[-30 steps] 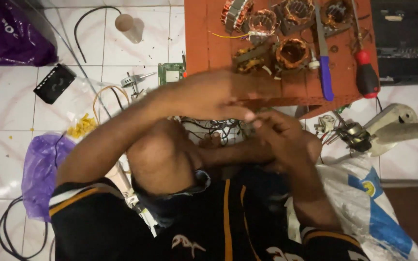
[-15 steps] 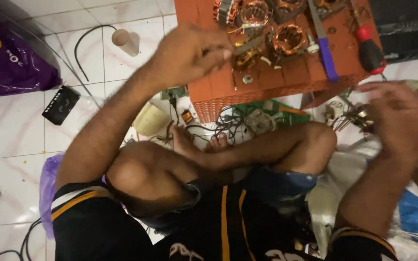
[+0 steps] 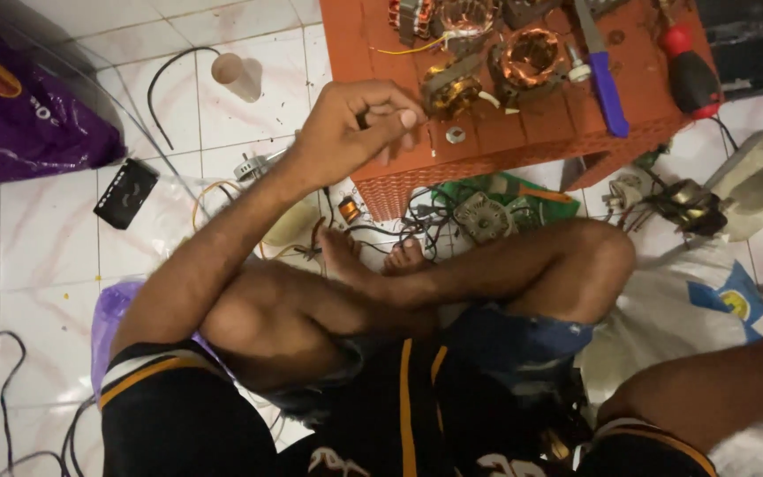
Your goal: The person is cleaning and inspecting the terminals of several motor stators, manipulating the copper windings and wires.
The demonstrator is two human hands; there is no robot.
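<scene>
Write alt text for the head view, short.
Seated cross-legged on a tiled floor, a person pinches something small in the left hand at the edge of an orange stool holding copper motor coils, a blue-handled tool and a red screwdriver. The right hand is out of frame.

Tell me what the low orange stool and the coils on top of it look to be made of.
Orange stool: probably moulded plastic, matte, judging by its uniform colour and woven-pattern side. Coils: apparently copper wire, shiny reddish-orange windings; another coil sits nearest the left hand, wound on a dull grey, seemingly metal core.

Dim warm indoor light; soft glare on white floor tiles (image 3: 37, 256), lap in shadow, slight motion blur, wide-angle bend at edges.
</scene>
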